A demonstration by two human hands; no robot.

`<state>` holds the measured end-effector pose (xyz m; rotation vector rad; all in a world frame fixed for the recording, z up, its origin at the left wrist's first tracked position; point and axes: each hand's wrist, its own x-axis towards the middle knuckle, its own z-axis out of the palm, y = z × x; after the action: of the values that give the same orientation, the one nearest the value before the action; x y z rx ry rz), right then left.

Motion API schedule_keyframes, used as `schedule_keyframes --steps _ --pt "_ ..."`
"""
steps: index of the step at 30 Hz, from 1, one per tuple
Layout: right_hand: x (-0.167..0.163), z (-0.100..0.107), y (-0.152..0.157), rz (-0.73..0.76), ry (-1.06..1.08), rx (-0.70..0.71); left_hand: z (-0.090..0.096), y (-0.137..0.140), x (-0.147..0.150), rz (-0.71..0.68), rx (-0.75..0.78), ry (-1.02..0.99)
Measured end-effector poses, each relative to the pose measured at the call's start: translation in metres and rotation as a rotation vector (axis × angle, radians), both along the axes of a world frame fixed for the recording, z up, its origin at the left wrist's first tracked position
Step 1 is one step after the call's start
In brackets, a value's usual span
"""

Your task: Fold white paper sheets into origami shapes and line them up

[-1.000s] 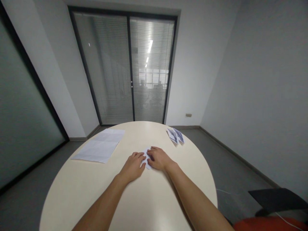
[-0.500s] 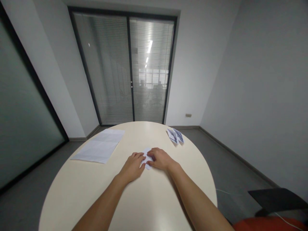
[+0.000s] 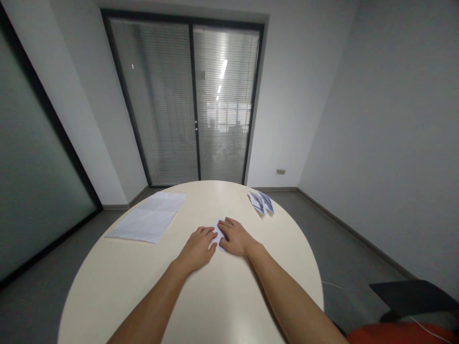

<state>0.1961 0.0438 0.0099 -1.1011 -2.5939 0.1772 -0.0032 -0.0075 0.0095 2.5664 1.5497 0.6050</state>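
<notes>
- Frame centre: the left hand [image 3: 201, 244], thumb and fingers apart, seems to steady the small paper [image 3: 218, 236] on the table [image 3: 215, 291].
- Beside it, the right hand [image 3: 234, 238], fingers spread, likely presses that paper flat.
- Left of centre, a large sheet [image 3: 150, 217] leaves working room.
- Right of centre, farther, creased patterned papers [image 3: 257, 202] do likewise.

Table [image 3: 118, 272] with sheet [image 3: 148, 217] left, paper [image 3: 219, 236] centre, pieces [image 3: 256, 202] right

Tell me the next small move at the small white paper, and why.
Probably slide the right hand lightly along the small white paper while the left hand steadies it: both hands' fingers rest on it, against the table.
</notes>
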Motion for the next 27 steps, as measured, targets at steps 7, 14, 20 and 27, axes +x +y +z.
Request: schedule_keyframes --steps 7,14,20,27 --pt "0.0027 -0.0013 -0.0002 -0.020 0.022 -0.073 0.0010 -0.0012 -0.0016 -0.022 -0.004 -0.016" --pt "0.0058 -0.0024 0.0026 -0.029 -0.015 -0.115 0.0025 -0.0035 -0.0028 -0.027 -0.007 -0.023" --pt "0.0050 0.0000 0.0035 -0.020 0.009 -0.107 0.0020 -0.0046 -0.0019 -0.021 -0.003 0.001" --pt "0.0058 0.0040 0.0041 0.009 0.008 -0.060 0.0022 -0.0038 -0.0036 -0.016 -0.013 -0.001"
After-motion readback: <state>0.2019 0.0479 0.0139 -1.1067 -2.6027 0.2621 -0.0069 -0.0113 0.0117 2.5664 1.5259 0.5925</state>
